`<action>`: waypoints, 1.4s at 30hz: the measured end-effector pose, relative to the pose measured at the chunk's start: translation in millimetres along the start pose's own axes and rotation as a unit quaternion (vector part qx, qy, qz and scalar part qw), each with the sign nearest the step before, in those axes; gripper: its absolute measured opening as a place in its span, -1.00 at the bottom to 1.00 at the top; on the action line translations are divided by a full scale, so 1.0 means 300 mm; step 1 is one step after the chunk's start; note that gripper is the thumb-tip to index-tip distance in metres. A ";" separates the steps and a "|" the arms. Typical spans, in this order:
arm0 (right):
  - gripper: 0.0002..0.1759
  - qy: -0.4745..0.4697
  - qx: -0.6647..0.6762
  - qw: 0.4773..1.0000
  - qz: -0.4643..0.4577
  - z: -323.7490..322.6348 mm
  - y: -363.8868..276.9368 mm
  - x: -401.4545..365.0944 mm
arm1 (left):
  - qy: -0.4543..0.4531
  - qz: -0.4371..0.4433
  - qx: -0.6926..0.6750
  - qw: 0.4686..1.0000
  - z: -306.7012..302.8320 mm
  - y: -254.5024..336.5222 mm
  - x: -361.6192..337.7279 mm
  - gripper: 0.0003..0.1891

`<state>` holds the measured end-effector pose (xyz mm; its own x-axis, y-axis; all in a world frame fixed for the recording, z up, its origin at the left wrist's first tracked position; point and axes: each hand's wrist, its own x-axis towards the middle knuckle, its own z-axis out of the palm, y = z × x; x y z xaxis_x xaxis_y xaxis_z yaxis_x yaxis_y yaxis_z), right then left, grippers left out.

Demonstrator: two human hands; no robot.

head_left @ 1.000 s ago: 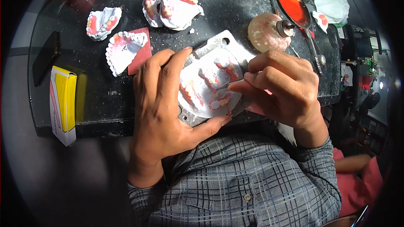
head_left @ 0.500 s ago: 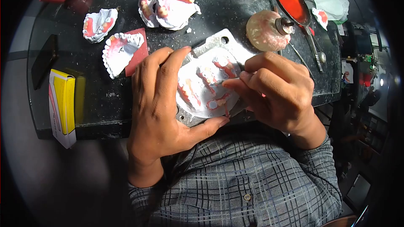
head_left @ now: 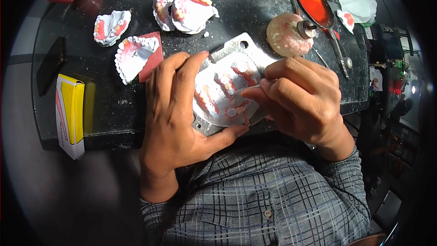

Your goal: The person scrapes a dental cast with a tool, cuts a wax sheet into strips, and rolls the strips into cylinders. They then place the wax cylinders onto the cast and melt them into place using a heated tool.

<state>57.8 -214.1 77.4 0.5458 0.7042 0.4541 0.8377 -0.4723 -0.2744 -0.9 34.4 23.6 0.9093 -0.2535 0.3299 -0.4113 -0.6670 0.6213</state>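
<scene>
A metal flask filled with white plaster lies at the table's front edge. Several pink and white denture pieces are set in the plaster. My left hand is wrapped round the flask's left side, with the thumb along its front edge. Over the right side of the flask, my right hand pinches a thin tool, whose tip reaches the plaster near the middle pieces. Most of the tool is hidden by the fingers.
Plaster dental models stand behind and left, one on a pink sheet. A yellow box is at the left edge. Behind my right hand are a stained round bottle, a pan of red material and metal tools.
The tool tip and my right hand have shifted slightly over the plaster. The camera view has moved a little, so the objects on the left appear further right.
</scene>
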 end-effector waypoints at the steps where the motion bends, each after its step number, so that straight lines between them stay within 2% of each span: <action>1: -0.64 -0.004 -0.005 1.000 0.001 -0.003 -0.003 -0.003 | -0.001 -0.005 -0.001 1.000 0.001 0.000 0.000 0.17; 3: -0.64 -0.008 -0.010 1.000 0.002 -0.001 -0.003 -0.010 | -0.002 -0.010 -0.002 1.000 0.000 0.002 0.000 0.17; 5: -0.75 0.015 -0.016 1.000 -0.010 0.014 0.008 -0.025 | 0.002 -0.004 0.005 1.000 0.001 0.005 0.000 0.17; 8: -0.76 0.034 -0.028 0.999 -0.009 0.030 0.013 -0.024 | -0.003 -0.007 0.004 1.000 0.000 0.004 -0.001 0.17; 11: -0.64 0.015 -0.023 1.000 0.015 0.012 -0.012 -0.011 | 0.002 -0.005 0.003 1.000 0.001 0.004 -0.001 0.17; 18: -0.63 0.040 -0.010 0.999 -0.006 0.014 0.009 -0.005 | 0.000 -0.007 -0.001 1.000 0.002 0.002 -0.003 0.17; 20: -0.61 0.049 0.007 0.999 0.013 -0.005 0.005 0.000 | 0.009 -0.008 -0.006 1.000 0.009 -0.002 -0.008 0.16; 28: -0.62 0.058 0.024 0.996 0.070 -0.061 0.011 -0.029 | 0.015 0.012 -0.002 1.000 0.011 -0.014 -0.012 0.17; 36: -0.67 0.065 0.052 0.992 0.090 -0.080 0.030 -0.054 | 0.017 0.025 0.000 1.000 0.002 -0.024 -0.014 0.19; 39: -0.69 0.076 0.057 0.990 0.100 -0.084 0.031 -0.059 | 0.031 0.026 -0.022 0.999 -0.008 -0.019 -0.013 0.08; 41: -0.71 0.077 0.065 0.988 0.113 -0.084 0.031 -0.066 | -0.011 0.111 0.055 0.992 -0.038 -0.009 -0.001 -0.07; 42: -0.71 0.079 0.066 0.988 0.114 -0.086 0.030 -0.069 | -0.013 0.112 0.056 0.992 -0.037 -0.007 -0.001 -0.07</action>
<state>53.5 -246.5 87.3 0.7196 0.4910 0.4910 0.6941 -0.5293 -0.4879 -1.2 43.7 30.2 0.7984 -0.4204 0.4311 -0.5943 -0.6656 0.4515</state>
